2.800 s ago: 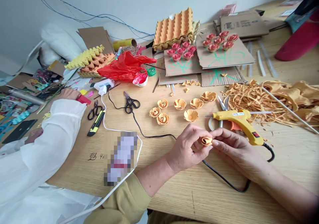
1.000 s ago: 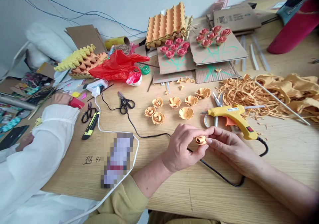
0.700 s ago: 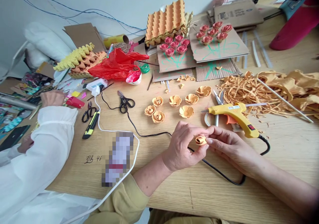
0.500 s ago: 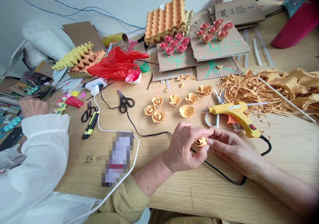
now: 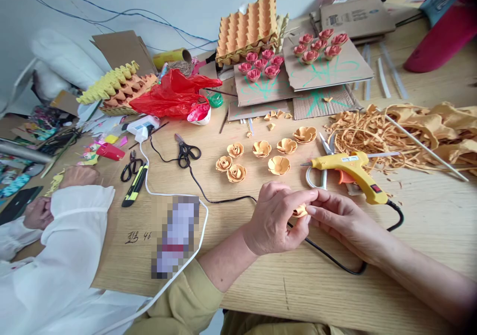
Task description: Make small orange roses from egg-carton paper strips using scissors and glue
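My left hand (image 5: 276, 219) and my right hand (image 5: 341, 220) meet over the wooden table (image 5: 428, 225), both pinching a small rolled orange paper flower (image 5: 300, 209) between their fingertips. The flower is mostly hidden by my fingers. A yellow glue gun (image 5: 350, 168) lies just beyond my right hand, its black cord (image 5: 335, 263) running under my wrists. Several finished orange paper flowers (image 5: 261, 156) sit in a loose group beyond my hands.
A person in a white sleeve (image 5: 70, 245) sits at my left, hands near the table edge. Black scissors (image 5: 186, 152), a utility knife (image 5: 134, 186), a red bag (image 5: 171, 96), egg trays (image 5: 249, 29), cardboard with red flowers (image 5: 294, 71) and orange scraps (image 5: 402, 131) surround the work area.
My fingers have closed further over the small flower, hiding most of it. The person at my left has drawn their hand back from the red object toward themselves.
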### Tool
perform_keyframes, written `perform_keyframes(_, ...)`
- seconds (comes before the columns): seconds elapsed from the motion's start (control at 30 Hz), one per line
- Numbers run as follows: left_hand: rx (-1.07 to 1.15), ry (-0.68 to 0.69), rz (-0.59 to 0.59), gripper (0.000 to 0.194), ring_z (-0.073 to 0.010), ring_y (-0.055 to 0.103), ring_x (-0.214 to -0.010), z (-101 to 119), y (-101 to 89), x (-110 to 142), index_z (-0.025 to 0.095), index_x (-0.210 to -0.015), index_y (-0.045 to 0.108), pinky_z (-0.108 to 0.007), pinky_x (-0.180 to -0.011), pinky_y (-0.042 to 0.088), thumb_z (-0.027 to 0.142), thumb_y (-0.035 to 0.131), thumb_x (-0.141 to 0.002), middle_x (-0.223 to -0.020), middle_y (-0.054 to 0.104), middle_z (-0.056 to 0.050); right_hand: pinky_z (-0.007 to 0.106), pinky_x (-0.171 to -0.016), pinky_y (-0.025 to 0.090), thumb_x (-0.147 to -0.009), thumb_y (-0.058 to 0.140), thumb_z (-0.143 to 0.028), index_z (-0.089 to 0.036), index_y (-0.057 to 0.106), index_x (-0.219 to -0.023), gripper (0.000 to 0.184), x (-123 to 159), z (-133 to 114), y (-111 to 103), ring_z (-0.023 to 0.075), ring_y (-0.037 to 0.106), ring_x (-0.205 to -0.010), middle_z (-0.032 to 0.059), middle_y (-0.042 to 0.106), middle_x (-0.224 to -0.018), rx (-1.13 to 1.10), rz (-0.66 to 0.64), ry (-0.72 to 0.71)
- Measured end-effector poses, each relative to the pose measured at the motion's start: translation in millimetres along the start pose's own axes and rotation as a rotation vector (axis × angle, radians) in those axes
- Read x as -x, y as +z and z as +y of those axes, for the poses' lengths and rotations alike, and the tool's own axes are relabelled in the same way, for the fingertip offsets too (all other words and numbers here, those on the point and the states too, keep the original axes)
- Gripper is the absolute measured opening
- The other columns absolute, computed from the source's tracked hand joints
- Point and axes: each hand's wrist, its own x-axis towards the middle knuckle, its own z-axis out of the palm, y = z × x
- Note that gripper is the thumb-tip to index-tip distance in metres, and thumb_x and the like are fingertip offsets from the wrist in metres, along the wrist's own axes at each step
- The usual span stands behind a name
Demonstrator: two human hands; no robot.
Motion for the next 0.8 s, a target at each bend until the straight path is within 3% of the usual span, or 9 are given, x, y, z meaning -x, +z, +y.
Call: perform_keyframes(0.8,0.049,-0.073,-0.065,0.048,-0.0212,0.062,-0.088,1.4,1.1,-0.3,0.02,-0.13,0.047,-0.039,-0.086,0.048,0.014,0.056,-0.083,-0.096,0.071,-0.005,0.028,-0.076,0.055,-0.08,0.077,-0.047,-0.023,0.071,-0.09,0.027,-2.4,0.1,0.9,0.0151,0.063,-0.082,0.0032,0.07,-0.091,-0.02,0.036,-0.004)
